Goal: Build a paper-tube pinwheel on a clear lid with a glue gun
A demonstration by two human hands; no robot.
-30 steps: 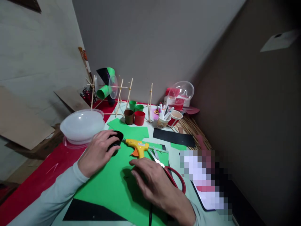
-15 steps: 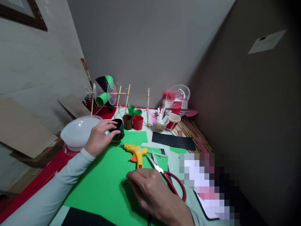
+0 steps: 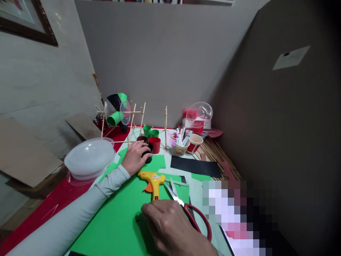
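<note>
Black paper cup [image 3: 147, 155], small and matte, sits in the curled fingers of the left hand [image 3: 136, 156], set down on green paper just in front of the brown cup [image 3: 141, 139] and red cup [image 3: 154, 144], nearly touching them. Right hand [image 3: 170, 227] lies flat and loosely open on the big green sheet [image 3: 114, 220], holding nothing, fingertips at the butt of the yellow glue gun [image 3: 151, 179]. Red-handled scissors [image 3: 190, 211] lie just beside that hand, blades open. White plastic bowl [image 3: 89, 158], upturned, crowds the left edge. Wooden stick frame [image 3: 138, 124] fences the far side. Black paper strip [image 3: 195, 166] lies flat to the right; bare room between it and the scissors.
</note>
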